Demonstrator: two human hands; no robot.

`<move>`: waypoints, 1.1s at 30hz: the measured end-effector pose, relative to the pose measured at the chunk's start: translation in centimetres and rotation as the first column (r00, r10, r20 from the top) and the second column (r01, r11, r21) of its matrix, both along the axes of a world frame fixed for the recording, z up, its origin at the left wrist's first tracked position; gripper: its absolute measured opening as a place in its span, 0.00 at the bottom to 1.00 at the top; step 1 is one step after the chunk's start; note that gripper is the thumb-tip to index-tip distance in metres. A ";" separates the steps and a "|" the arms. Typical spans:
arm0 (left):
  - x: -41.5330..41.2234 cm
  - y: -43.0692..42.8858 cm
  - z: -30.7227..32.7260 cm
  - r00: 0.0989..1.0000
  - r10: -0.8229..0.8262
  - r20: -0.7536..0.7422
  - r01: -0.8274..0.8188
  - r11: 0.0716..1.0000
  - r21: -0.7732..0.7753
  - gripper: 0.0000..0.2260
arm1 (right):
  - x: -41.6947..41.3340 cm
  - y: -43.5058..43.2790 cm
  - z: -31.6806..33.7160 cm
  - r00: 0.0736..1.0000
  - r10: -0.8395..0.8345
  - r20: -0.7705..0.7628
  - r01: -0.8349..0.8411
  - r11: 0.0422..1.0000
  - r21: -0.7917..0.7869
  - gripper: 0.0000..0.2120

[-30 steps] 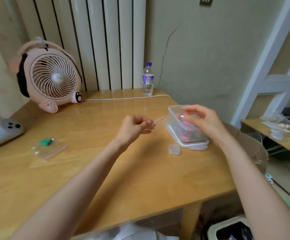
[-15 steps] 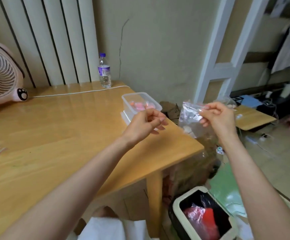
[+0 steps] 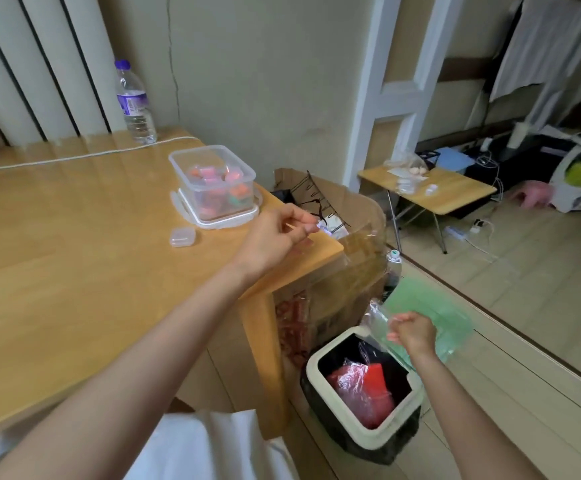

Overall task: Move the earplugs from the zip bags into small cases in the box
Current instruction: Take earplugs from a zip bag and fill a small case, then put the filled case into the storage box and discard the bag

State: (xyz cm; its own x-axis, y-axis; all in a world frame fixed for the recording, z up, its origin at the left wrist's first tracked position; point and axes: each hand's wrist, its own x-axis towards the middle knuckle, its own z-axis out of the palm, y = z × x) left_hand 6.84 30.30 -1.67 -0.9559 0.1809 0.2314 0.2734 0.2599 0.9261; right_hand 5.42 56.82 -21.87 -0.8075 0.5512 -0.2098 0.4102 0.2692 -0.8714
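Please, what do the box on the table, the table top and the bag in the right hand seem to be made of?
The box looks like rigid clear plastic, slightly frosted: its coloured contents show through the walls. The table top seems to be wood or wood veneer with a glossy finish, showing grain lines and reflections. The bag, gripped by the right hand, looks like thin clear plastic film, crinkled and shiny.
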 end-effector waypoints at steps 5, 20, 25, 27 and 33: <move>-0.3 0.1 -0.3 1.000 0.009 -0.026 -0.010 0.999 -0.046 0.04 | 1.8 -0.6 -3.7 0.994 0.014 0.106 -0.005 0.997 -0.078 0.04; -0.3 -2.8 0.6 0.999 0.040 -0.034 -0.043 0.995 -0.086 0.03 | -1.9 -6.0 15.6 0.886 0.308 -0.348 -0.321 0.947 0.021 0.07; 0.2 -7.7 1.4 0.988 0.149 -0.037 -0.151 0.986 -0.075 0.02 | -2.0 -12.3 22.6 0.751 0.441 -0.491 -0.477 0.877 0.058 0.07; 0.5 -10.3 1.5 0.976 0.214 -0.036 -0.216 0.974 -0.065 0.03 | -2.2 -15.8 23.8 0.692 0.512 -0.509 -0.571 0.820 0.048 0.05; 2.5 -19.4 1.3 0.905 0.420 -0.072 -0.425 0.898 -0.112 0.06 | -2.4 -26.9 24.0 0.530 0.676 -0.512 -0.762 0.645 0.064 0.07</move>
State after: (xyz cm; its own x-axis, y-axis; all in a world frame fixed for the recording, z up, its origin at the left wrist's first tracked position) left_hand 9.34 10.92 -0.35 -0.9379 -0.2081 0.2776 0.1528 0.4706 0.8690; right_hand 2.99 29.88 2.16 -0.9258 -0.2652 0.2693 -0.3134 0.1404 -0.9392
